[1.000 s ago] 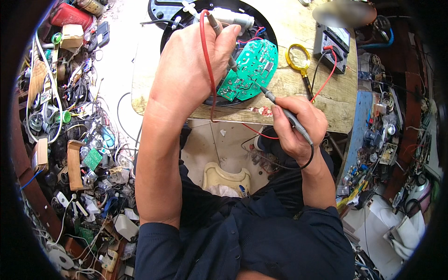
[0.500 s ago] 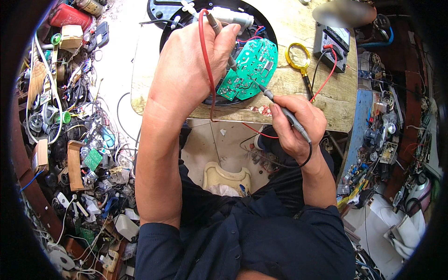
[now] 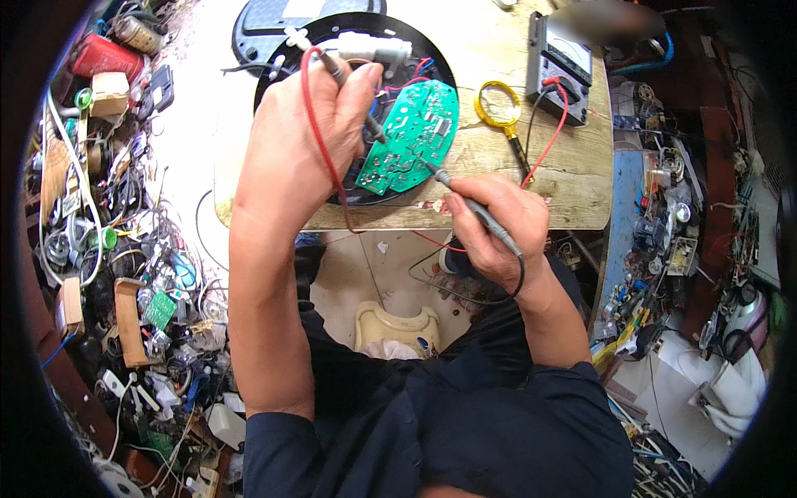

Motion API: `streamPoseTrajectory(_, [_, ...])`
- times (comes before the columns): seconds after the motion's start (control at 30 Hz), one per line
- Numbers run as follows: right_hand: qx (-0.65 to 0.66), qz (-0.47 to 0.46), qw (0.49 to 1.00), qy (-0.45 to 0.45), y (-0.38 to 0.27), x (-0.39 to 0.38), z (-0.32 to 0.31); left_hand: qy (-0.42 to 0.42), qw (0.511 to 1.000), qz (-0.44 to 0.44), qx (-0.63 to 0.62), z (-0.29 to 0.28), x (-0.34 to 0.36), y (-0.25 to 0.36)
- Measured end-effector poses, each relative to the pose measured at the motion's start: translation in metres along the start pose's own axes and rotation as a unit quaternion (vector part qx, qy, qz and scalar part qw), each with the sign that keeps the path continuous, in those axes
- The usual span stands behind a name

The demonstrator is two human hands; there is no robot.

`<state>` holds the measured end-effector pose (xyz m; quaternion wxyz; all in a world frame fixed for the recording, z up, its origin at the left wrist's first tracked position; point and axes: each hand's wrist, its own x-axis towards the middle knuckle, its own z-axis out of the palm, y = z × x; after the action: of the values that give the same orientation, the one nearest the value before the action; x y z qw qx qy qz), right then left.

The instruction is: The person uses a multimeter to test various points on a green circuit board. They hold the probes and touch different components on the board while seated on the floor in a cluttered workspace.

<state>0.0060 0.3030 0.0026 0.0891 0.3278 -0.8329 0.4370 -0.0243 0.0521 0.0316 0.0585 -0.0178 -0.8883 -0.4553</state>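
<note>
My left hand (image 3: 300, 126) is pinching one probe (image 3: 335, 71), my right hand (image 3: 523, 217) another probe (image 3: 491, 223), at the board (image 3: 413, 137) near the front edge of the tabletop (image 3: 574, 183).

Dark navy shirt (image 3: 498, 427) with short sleeves (image 3: 281, 448), dark trousers (image 3: 342, 353); left hand (image 3: 290, 137), right hand (image 3: 515, 207) bare.

On the right half of my surface (image 3: 577, 187) lies a magnifying glass (image 3: 508, 125) with a yellow rim, its dark handle slanting toward the near edge. Below that edge I see a cream plastic stool (image 3: 396, 325) on the tiled floor (image 3: 344, 266). Past the left edge I have a heap of tangled wires and parts (image 3: 108, 199): a red container (image 3: 106, 60) with a small cardboard box (image 3: 110, 93) just beside it, and, beyond the near left corner, a bent brown piece (image 3: 129, 322). Along the right edge runs a blue strip (image 3: 628, 195).
</note>
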Motion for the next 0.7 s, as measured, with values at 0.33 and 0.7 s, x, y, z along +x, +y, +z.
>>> streamPoseTrajectory(0.33, [0.0,-0.106,0.991,0.079,0.006,0.002,-0.013,-0.021,0.992,-0.116,-0.053,0.0,-0.003,0.007])
streamPoseTrajectory(0.7, [0.01,-0.041,0.997,0.061,0.004,0.0,-0.015,-0.005,0.995,-0.09,-0.05,0.001,-0.002,0.006])
